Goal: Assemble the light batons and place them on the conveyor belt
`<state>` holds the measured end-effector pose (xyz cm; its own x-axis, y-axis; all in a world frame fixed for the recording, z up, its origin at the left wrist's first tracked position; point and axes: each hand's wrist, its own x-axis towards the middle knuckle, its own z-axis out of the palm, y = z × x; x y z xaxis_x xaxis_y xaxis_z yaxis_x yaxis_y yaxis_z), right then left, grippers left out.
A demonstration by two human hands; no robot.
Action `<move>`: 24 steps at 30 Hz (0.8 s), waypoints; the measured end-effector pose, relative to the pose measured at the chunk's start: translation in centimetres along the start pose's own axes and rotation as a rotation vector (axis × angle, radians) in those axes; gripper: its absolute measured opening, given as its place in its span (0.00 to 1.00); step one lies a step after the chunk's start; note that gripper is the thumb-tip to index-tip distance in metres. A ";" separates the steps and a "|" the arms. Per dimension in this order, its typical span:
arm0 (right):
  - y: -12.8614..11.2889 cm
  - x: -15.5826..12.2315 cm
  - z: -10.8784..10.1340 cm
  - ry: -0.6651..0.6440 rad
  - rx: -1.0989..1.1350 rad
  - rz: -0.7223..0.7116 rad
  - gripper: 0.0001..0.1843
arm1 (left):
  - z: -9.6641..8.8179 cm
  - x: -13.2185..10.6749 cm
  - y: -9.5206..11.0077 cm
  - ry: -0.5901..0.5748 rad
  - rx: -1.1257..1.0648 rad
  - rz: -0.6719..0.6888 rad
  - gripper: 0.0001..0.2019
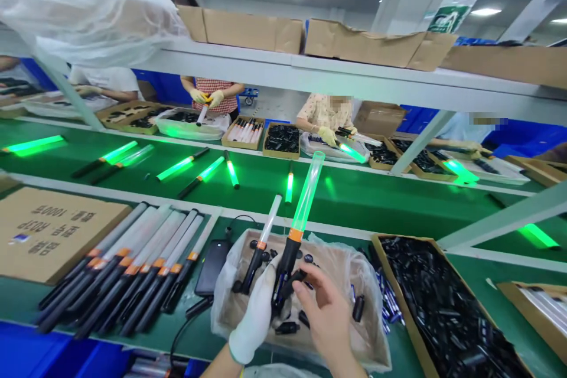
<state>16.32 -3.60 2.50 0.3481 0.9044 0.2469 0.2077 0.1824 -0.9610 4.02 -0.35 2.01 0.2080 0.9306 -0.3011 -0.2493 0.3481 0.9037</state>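
Observation:
My gloved left hand (pixel 257 313) is wrapped round the black handle of a light stick (pixel 307 201), whose clear tube glows green above an orange collar. The stick tilts up and away from me over a box lined with clear plastic (pixel 372 319). With thumb and fingertips, my bare right hand (pixel 325 307) grips a small black plastic cover (pixel 293 282) against the side of that handle. In the box, an unlit light stick (pixel 261 248) leans at the left, and loose black parts (pixel 287 327) lie about. My fingers hide some of the handle.
Several unlit light sticks (pixel 142 266) are piled at left beside a cardboard box (pixel 53 230). A black power bank (pixel 213 266) lies near the lined box. At right are batteries (pixel 387 295) and a carton of black parts (pixel 452 307). Lit sticks lie on the green belt (pixel 248 201); co-workers sit beyond.

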 end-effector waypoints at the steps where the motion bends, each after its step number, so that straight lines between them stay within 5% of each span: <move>1: -0.2 -0.3 0.3 -0.031 -0.058 -0.035 0.14 | -0.5 0.1 -0.3 0.052 0.094 0.064 0.32; 4: -0.7 -1.1 1.0 -0.095 -0.183 -0.137 0.13 | -2.4 0.5 -2.1 0.163 0.330 0.195 0.34; 11: -1.4 -1.6 1.9 -0.092 -0.271 -0.318 0.15 | -5.1 1.7 -6.0 0.142 0.440 0.382 0.26; 18: -1.2 -1.4 1.8 -0.049 -0.372 -0.342 0.21 | -4.0 2.0 -5.1 0.055 0.365 0.341 0.29; 24: -0.4 -1.5 1.9 -0.031 -0.299 -0.072 0.28 | -2.5 1.4 -2.8 0.010 0.228 0.193 0.35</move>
<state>13.97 -4.25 2.26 0.2952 0.9055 0.3048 0.4924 0.1292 -0.8607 2.64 0.24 -1.69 0.1678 0.9786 -0.1189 -0.0644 0.1313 0.9893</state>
